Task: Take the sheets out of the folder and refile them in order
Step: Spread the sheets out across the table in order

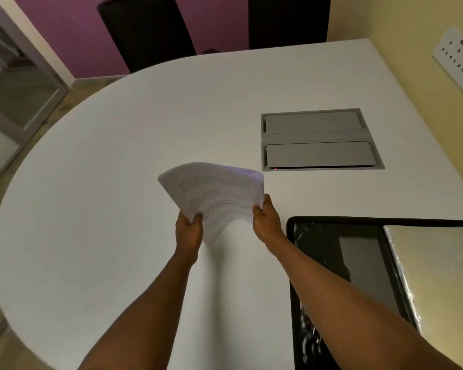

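Note:
A stack of white printed sheets (214,193) is held up above the white table (104,182), bent and a little blurred. My left hand (189,231) grips the stack's near left edge, thumb on top. My right hand (266,218) grips its right edge. An open black folder (332,263) lies flat at the right, under my right forearm, with a pale clear-covered flap (439,276) on its far right side.
A grey hatch with two lids (318,140) is set into the table behind the sheets. Two dark chairs (145,30) stand at the far edge. A socket plate (457,60) is on the yellow wall at the right.

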A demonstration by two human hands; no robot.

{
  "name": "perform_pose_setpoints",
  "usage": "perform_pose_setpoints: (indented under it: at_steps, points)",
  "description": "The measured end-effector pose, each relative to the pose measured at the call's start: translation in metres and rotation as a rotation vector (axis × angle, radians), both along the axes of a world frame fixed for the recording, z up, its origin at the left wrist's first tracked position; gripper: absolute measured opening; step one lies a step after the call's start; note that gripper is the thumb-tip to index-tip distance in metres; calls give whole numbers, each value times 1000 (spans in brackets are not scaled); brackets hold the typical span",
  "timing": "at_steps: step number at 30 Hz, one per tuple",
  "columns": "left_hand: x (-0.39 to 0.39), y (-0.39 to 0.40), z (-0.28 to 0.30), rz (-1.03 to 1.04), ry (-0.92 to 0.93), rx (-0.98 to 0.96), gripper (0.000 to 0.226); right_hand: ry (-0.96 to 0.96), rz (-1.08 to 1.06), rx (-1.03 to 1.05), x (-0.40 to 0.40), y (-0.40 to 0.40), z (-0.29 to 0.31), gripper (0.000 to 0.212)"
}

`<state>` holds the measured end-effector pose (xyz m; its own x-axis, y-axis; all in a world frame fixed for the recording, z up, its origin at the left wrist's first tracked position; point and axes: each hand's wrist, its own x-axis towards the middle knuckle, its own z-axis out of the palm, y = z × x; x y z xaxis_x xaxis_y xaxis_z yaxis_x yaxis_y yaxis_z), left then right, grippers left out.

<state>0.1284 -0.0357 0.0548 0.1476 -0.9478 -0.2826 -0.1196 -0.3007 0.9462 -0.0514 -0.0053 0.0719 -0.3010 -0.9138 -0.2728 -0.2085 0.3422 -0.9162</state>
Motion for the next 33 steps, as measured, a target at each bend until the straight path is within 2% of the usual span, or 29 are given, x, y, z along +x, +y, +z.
perform_pose_setpoints:
  at_steps: [3,5,8,12,15,17,19,25,28,30,32,33]
  points:
    - [7,6,10,48,-89,20,29,88,42,-4,-7,3,1,28]
    - [20,16,16,-20,-139,69,27,113,54,-9,-14,13,-4,26]
    - [37,37,6,-124,-94,258,26,87,99,88,-20,34,-25,25]
    - [44,63,-23,-134,-68,443,25,80,126,203,-17,58,-52,34]
    - [41,78,-41,-134,-128,484,30,234,199,182,-9,76,-66,53]
    - [39,87,-46,-116,-172,501,33,338,281,165,-3,91,-81,55]
    - [51,85,-68,-230,-314,540,33,388,243,249,22,104,-108,54]
    - [40,77,-62,-297,-596,401,45,623,208,158,30,101,-110,66]
    - [37,75,-64,-384,-812,391,73,637,197,93,37,101,-111,62]
    - [34,74,-62,-441,-1053,330,96,578,143,53,42,99,-112,55]
    - [28,71,-62,-543,-1195,151,86,493,88,10,44,99,-111,50]
    - [23,69,-65,-593,-1125,86,72,441,83,-34,45,101,-111,50]
